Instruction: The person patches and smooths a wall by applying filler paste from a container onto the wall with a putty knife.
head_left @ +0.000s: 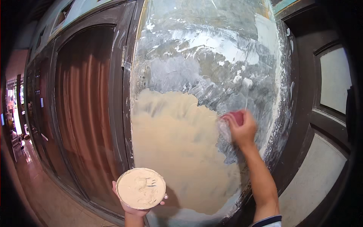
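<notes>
- I see a beige, streaky patch (177, 143) at lower centre, on the grey wall (174, 70).
- My left grip (133, 212), spread wide, cups a bowl (140, 207) of putty (134, 185), lower left of centre.
- My right grip (244, 128) curls tightly around a red scraper (237, 117), blurred, right of centre.

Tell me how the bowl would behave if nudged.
The bowl probably feels heavy for its size, with paste near its rim. The paste looks thick, holding ridges, so it likely won't spill easily. Supported by the left hand alone, the bowl could tip if bumped.
</notes>
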A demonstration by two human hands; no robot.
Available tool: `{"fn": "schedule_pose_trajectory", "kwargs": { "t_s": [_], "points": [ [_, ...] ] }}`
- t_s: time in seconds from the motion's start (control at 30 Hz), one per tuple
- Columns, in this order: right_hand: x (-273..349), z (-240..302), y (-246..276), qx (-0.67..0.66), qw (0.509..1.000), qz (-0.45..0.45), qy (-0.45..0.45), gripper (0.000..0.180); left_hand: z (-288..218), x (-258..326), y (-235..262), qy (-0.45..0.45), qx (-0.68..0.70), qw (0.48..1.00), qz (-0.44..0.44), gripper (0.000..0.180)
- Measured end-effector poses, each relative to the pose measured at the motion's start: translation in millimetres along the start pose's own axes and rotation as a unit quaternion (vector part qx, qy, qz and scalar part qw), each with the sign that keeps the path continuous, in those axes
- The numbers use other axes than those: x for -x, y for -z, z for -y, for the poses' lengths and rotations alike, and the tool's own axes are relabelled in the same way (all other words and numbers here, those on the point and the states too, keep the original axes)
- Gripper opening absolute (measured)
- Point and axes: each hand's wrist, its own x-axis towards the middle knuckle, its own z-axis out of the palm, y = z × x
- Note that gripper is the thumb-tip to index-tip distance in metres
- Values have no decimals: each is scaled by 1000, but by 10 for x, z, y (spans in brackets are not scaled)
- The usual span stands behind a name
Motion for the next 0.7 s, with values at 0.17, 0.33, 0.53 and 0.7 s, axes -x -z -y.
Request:
{"fn": "schedule_pose_trajectory", "kwargs": {
  "t_s": [0.17, 0.33, 0.53, 0.7],
  "points": [
    [203, -202, 42, -52, 998, -15, -37, 48, -8, 60, -68, 1, 29, 1000, -12, 120],
    [852, 148, 14, 5, 966, 177, 190, 43, -41, 44, -22, 3, -23, 1000, -20, 116],
    [-3, 0, -25, 41, 995, -59, -72, 44, 3, 54, -33, 0, -43, 999, -25, 114],
    [548, 109, 36, -23, 990, 118, 75, 44, 5, 113, -40, -16, -44, 998, -34, 115]
  ]
}}
